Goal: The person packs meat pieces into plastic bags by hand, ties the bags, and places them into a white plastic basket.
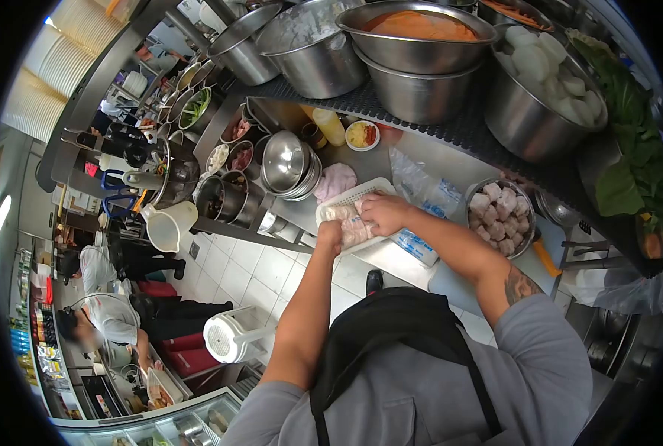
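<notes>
Presently, my left hand (330,236) and right hand (382,213) rest part-curled on pale meat pieces (352,227) in the white basket (350,195) overhanging the tabletop (380,162) edge, grip unclear, and I judge that downward pressure could tip it onto the floor (272,267).

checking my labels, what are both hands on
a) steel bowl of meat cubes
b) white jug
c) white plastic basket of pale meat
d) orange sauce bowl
c: the left hand and right hand both rest on the pale meat in the white plastic basket, apart from the steel bowl of meat cubes.
</notes>
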